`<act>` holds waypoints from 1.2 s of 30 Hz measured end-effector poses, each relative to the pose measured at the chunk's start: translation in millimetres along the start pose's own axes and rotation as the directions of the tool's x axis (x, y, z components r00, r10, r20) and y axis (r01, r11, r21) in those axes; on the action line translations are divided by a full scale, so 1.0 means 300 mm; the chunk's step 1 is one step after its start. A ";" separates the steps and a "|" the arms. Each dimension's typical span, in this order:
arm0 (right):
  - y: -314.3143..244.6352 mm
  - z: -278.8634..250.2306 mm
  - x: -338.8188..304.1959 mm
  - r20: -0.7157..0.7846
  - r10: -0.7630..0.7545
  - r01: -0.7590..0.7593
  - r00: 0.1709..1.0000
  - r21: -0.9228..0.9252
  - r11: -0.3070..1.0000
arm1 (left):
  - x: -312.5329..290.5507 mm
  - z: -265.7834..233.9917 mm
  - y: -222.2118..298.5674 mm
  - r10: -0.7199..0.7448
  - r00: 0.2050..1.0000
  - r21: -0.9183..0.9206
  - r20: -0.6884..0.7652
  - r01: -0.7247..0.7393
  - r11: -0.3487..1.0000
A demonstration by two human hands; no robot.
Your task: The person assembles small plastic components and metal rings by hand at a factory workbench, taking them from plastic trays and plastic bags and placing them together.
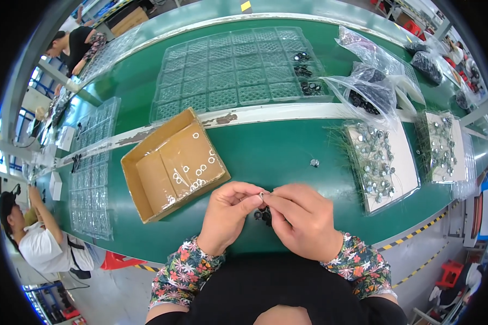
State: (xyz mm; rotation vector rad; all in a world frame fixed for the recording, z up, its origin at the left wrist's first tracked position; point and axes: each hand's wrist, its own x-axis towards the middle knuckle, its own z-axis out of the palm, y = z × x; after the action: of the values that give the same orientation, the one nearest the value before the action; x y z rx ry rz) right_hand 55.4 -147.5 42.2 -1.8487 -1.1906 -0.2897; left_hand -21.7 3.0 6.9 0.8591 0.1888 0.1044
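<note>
My left hand [226,212] pinches a small white ring [261,195] between thumb and fingertips. Right against it, the fingers of my right hand [305,218] are pressed together at the same spot; what they grip is hidden. Small black round parts [263,216] lie on the green table just below my fingertips, partly covered by my right hand. To the left stands an open cardboard box [146,179] with several loose white rings inside. One small silver disc-like part [314,162] sits alone on the table, beyond my right hand.
At right, two trays [393,190] hold silver round parts with thin wires. Farther back are a divided clear plastic tray [222,67] and plastic bags of black parts [366,97]. More clear trays [90,195] lie at left. Two co-workers [40,238] are along the left side.
</note>
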 end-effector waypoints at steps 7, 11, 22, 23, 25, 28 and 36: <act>-0.009 0.016 -0.009 -0.041 0.035 -0.031 0.999 0.085 0.996 | -0.005 0.004 -0.015 0.107 0.994 -0.008 -0.018 -0.107 0.994; 0.008 0.019 -0.007 -0.093 0.047 -0.033 0.995 0.143 0.989 | -0.002 0.014 -0.009 0.068 0.998 -0.044 0.011 -0.068 0.997; 0.020 0.009 0.008 -0.117 -0.067 0.069 0.991 0.013 0.998 | 0.002 0.008 -0.017 0.028 0.999 -0.091 0.046 -0.024 0.996; 0.019 0.008 0.007 -0.111 -0.088 0.087 0.990 -0.019 0.996 | 0.000 0.008 -0.017 0.027 0.999 -0.088 0.045 -0.023 0.996; 0.018 0.006 0.006 -0.109 -0.105 0.101 0.988 -0.043 0.994 | 0.000 0.006 -0.018 0.029 0.998 -0.084 0.049 -0.025 0.996; 0.007 0.003 0.009 -0.110 -0.114 0.107 0.987 -0.070 0.992 | -0.007 0.005 -0.021 0.030 0.999 -0.072 0.042 -0.027 0.997; 0.008 0.002 0.013 -0.107 -0.121 0.115 0.987 -0.059 0.992 | -0.013 0.005 -0.025 0.048 0.999 -0.020 0.024 -0.048 0.999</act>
State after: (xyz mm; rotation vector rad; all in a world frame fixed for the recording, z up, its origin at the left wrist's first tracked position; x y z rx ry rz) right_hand 59.2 -145.1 42.8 -1.7861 -1.2278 -0.4877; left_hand -25.2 -3.6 2.7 0.8455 0.1445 0.1404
